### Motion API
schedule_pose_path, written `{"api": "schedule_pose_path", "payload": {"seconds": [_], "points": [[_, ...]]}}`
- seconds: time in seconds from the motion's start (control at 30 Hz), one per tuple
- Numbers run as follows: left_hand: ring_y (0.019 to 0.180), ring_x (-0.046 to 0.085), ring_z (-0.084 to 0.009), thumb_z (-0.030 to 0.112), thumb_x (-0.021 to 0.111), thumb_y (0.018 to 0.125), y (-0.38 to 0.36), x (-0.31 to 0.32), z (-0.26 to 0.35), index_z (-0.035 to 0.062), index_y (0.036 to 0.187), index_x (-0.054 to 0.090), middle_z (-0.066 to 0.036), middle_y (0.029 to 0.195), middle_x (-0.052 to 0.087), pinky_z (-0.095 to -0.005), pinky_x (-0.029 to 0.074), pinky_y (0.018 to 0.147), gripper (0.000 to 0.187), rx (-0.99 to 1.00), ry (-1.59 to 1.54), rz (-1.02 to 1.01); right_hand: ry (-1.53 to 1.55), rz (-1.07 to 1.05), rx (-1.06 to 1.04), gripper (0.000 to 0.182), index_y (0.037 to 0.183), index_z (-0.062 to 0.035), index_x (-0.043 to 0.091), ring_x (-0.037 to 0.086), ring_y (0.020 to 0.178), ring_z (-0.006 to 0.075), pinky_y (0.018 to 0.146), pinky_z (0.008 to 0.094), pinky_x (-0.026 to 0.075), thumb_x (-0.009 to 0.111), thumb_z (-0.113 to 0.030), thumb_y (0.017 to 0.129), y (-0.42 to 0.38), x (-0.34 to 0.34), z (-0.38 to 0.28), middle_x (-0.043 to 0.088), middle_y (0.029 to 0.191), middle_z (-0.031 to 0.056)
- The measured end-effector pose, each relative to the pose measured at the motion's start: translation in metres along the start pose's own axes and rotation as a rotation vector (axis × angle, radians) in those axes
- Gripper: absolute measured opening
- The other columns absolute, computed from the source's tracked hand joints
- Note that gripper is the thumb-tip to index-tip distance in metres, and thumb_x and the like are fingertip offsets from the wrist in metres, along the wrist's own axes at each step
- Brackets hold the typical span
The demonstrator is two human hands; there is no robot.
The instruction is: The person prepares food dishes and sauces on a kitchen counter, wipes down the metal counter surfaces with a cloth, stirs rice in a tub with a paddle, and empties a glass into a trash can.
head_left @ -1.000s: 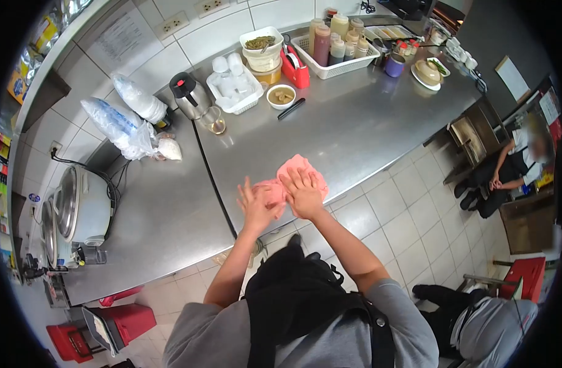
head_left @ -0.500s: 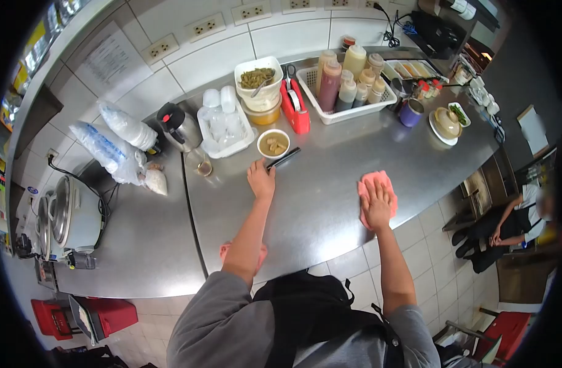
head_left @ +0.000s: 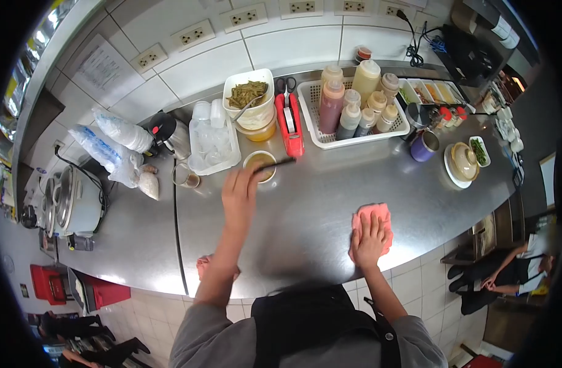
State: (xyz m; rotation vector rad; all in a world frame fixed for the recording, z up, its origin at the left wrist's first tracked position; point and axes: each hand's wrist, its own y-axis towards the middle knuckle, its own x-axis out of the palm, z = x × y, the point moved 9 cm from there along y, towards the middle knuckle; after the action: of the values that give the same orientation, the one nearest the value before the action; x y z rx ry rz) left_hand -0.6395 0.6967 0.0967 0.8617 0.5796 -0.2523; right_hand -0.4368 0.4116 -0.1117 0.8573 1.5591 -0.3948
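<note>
My left hand [head_left: 238, 197] is closed on one end of a slim black pen-shaped object [head_left: 285, 162], raised off the counter. Its far end points right, and it crosses in front of a white bowl [head_left: 271, 178] of broth. My right hand [head_left: 368, 243] lies flat with fingers stretched over a folded pink cloth [head_left: 381, 216] on the steel counter [head_left: 305, 227]. Partly hidden under my left forearm is a second pink cloth [head_left: 204, 265] near the front edge.
Behind the bowl stand a red tape dispenser [head_left: 289, 132], a tub of green vegetables [head_left: 249, 95] and a white basket [head_left: 345, 142] of sauce bottles. Left are a glass [head_left: 185, 176] and an ice tray [head_left: 214, 150]. A purple cup [head_left: 424, 147] and lidded pot [head_left: 464, 162] stand right.
My left hand has picked up the black pen-shaped object from the counter beside the bowl. My right hand stays on the pink cloth. The view has shifted.
</note>
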Motion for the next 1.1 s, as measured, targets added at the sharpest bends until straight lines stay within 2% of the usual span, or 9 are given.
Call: {"api": "schedule_pose_path", "payload": {"seconds": [0.23,0.47,0.73,0.87,0.93,0.97,1.0,1.07,1.1], "points": [[0.095,0.060,-0.0316,0.006,0.061,0.084,0.170,0.144,0.027,0.0019,0.102,0.061,-0.014,0.095,0.063,-0.0400,0.052,0.082,0.019,0.407,0.521,-0.173,0.119,-0.073,-0.163,0.054,0.140,-0.0189,0.050,0.034,0.137,0.0370,0.110,0.0605,0.020,0.057,-0.035,0.089,0.017,0.000,0.007,0.038,0.150,0.0120],[0.094,0.063,-0.0260,0.007,0.058,0.082,0.193,0.237,-0.025,0.0056,0.087,0.064,-0.012,0.092,0.066,-0.0347,0.053,0.083,0.009,0.400,0.756,-0.251,0.204,-0.117,-0.290,0.054,0.140,-0.0210,0.050,0.036,0.135,0.0367,0.108,0.0613,0.022,0.059,-0.033,0.088,0.024,-0.003,0.017,0.039,0.150,0.0106],[0.090,0.067,-0.0295,0.011,0.056,0.086,0.191,0.288,-0.088,0.0076,0.082,0.066,-0.012,0.091,0.069,-0.0401,0.057,0.074,0.012,0.212,0.877,-0.416,0.303,-0.104,-0.328,0.048,0.135,-0.0228,0.054,0.041,0.131,0.0345,0.108,0.0563,0.026,0.059,-0.032,0.088,0.031,-0.015,0.031,0.043,0.146,0.0105],[0.090,0.065,-0.0289,0.011,0.057,0.088,0.189,0.281,-0.072,0.0068,0.102,0.062,-0.013,0.091,0.067,-0.0389,0.056,0.074,0.016,0.280,0.912,-0.404,0.164,-0.070,-0.516,0.064,0.149,-0.0166,0.038,0.024,0.145,0.0376,0.117,0.0561,0.015,0.056,-0.035,0.091,0.044,0.008,0.067,0.028,0.157,0.0140],[0.089,0.064,-0.0289,0.010,0.057,0.088,0.175,0.254,-0.030,0.0062,0.108,0.060,-0.013,0.091,0.065,-0.0394,0.055,0.073,0.020,0.356,0.821,-0.290,0.014,-0.080,-0.292,0.066,0.152,-0.0125,0.030,0.014,0.148,0.0384,0.119,0.0548,0.010,0.052,-0.036,0.095,0.096,0.030,0.144,0.021,0.159,0.0168],[0.088,0.063,-0.0289,0.010,0.057,0.088,0.163,0.228,0.001,0.0056,0.113,0.057,-0.013,0.091,0.064,-0.0398,0.054,0.072,0.025,0.426,0.738,-0.163,0.079,0.269,-0.155,0.061,0.152,-0.0118,0.032,0.018,0.146,0.0398,0.117,0.0553,0.015,0.047,-0.037,0.098,0.114,0.028,0.192,0.023,0.158,0.0195],[0.085,0.062,-0.0290,0.010,0.059,0.089,0.148,0.198,0.033,0.0053,0.112,0.059,-0.012,0.088,0.064,-0.0408,0.053,0.070,0.023,0.414,0.658,-0.126,-0.017,0.277,-0.151,0.061,0.152,-0.0110,0.031,0.021,0.146,0.0394,0.115,0.0554,0.019,0.046,-0.037,0.099,0.139,0.013,0.220,0.025,0.158,0.0195],[0.078,0.062,-0.0293,0.011,0.062,0.089,0.102,0.129,0.082,0.0049,0.106,0.062,-0.011,0.081,0.062,-0.0422,0.050,0.066,0.018,0.310,0.532,-0.084,-0.098,-0.048,0.215,0.059,0.150,-0.0126,0.035,0.025,0.145,0.0374,0.113,0.0553,0.022,0.046,-0.037,0.098,0.171,-0.004,0.258,0.030,0.155,0.0198],[0.074,0.061,-0.0294,0.013,0.064,0.089,0.072,0.094,0.093,0.0049,0.103,0.064,-0.011,0.078,0.061,-0.0425,0.049,0.064,0.016,0.219,0.481,-0.076,-0.085,-0.053,0.197,0.059,0.150,-0.0126,0.035,0.025,0.145,0.0374,0.113,0.0553,0.022,0.046,-0.037,0.098,0.169,0.006,0.243,0.030,0.155,0.0198]]}}
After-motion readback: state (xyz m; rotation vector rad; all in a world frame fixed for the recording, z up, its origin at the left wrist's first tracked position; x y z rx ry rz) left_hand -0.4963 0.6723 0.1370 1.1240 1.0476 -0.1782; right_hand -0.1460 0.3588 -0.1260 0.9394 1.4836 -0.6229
